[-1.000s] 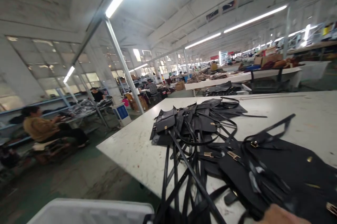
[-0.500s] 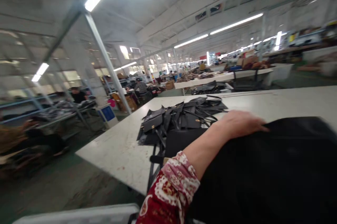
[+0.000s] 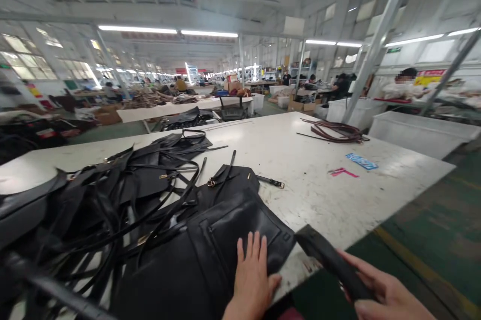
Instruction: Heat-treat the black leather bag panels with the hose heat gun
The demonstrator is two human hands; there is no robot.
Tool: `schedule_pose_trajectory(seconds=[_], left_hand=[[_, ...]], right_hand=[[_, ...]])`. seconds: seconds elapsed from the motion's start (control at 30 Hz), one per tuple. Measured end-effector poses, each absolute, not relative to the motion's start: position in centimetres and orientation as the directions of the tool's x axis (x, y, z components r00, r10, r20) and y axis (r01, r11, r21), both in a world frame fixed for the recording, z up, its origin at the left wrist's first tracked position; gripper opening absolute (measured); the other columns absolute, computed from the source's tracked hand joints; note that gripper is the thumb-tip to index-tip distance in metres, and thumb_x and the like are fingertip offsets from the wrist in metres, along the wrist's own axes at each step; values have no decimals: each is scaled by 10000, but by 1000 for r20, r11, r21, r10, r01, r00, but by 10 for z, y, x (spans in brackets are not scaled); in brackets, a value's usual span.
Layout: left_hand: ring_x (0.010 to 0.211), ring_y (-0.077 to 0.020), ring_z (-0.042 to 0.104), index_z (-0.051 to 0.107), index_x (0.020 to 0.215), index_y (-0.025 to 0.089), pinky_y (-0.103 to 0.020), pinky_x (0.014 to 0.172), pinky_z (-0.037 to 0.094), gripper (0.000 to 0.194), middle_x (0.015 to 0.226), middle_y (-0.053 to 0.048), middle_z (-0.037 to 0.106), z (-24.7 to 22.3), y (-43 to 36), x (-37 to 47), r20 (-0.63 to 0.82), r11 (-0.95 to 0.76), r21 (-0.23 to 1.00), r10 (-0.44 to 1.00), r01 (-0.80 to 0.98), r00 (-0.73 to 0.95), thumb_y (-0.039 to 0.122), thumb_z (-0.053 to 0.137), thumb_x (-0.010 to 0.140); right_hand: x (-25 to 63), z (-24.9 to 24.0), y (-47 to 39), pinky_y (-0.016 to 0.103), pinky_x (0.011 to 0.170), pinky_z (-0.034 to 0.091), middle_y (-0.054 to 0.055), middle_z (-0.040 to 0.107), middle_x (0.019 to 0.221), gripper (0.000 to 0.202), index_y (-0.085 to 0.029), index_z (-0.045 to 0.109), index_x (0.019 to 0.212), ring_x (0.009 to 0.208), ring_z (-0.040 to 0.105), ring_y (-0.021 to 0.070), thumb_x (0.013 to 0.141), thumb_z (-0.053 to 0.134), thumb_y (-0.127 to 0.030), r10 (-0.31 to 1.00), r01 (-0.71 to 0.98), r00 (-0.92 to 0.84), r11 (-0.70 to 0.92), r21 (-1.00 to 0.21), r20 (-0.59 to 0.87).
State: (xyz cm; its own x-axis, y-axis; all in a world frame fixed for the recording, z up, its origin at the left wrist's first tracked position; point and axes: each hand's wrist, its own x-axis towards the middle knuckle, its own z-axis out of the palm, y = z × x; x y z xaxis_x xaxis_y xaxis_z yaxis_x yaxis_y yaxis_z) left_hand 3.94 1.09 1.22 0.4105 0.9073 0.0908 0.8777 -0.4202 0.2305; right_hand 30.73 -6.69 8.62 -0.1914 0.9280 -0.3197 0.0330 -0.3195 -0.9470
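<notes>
My left hand (image 3: 251, 275) lies flat, fingers stretched, on a black leather bag panel (image 3: 240, 222) with a stitched pocket seam, near the table's front edge. To its right, my right hand (image 3: 387, 285) is closed around a thick black strap-like piece (image 3: 338, 262), whose broad end points toward the panel's corner. Behind the panel lies a smaller black piece with a gold buckle (image 3: 225, 185). Black leather bag parts and straps (image 3: 135, 185) lie in a tangled heap on the left.
The white table (image 3: 278, 144) carries a coil of brown straps (image 3: 338, 131), a blue patterned packet (image 3: 361, 161) and a pink-handled tool (image 3: 343, 172). White bins (image 3: 421, 132) stand beyond its right side. A person (image 3: 404, 84) is at the back right.
The view has swung to the right. My left hand, earlier reaching across a large black sheet at its upper edge, now rests flat on the panel. My right hand has come into view holding the strap-like piece.
</notes>
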Motion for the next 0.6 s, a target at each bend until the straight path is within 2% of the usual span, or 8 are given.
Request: schedule_pose_trajectory(seconds=[0.1,0.2,0.27,0.4,0.6], left_hand=[[1317,-285,56,166,1359,283,-547,1041,76,776,1434,-103,200,1,5,43,86,-443,254,896,860,436,553,501,714],[1313,-282,77,187,1336,366,-548,1034,106,696,1436,-95,184,7,7,37,81,-493,285,867,822,492,556,478,733],[1311,-281,87,217,1322,390,-545,1032,117,647,1437,-93,172,11,8,34,78,-513,297,854,806,515,561,457,746],[1312,-275,92,236,1307,417,-538,1037,114,627,1437,-75,175,14,7,33,87,-513,289,855,808,512,494,508,747],[1310,-281,106,264,1308,384,-548,1031,149,637,1429,-82,213,8,5,29,108,-557,281,827,781,551,444,544,738]], right_hand=[[298,82,-49,189,340,439,22,584,750,841,-206,320,1340,465,566,135,584,671,-323,893,-15,-276,-374,-927,-356],[298,77,-21,201,316,456,38,612,773,852,-219,266,1357,434,587,143,593,642,-249,852,-5,-328,-433,-901,-408],[297,77,3,203,316,464,27,627,706,836,-213,283,1348,442,605,164,590,636,-217,819,29,-379,-456,-890,-431],[284,81,45,170,318,435,4,629,585,778,-181,363,1307,469,626,189,584,648,-169,802,47,-421,-447,-893,-424],[276,83,24,186,304,453,0,627,655,802,-173,275,1348,421,595,150,630,631,-218,856,-10,-386,-379,-926,-346]])
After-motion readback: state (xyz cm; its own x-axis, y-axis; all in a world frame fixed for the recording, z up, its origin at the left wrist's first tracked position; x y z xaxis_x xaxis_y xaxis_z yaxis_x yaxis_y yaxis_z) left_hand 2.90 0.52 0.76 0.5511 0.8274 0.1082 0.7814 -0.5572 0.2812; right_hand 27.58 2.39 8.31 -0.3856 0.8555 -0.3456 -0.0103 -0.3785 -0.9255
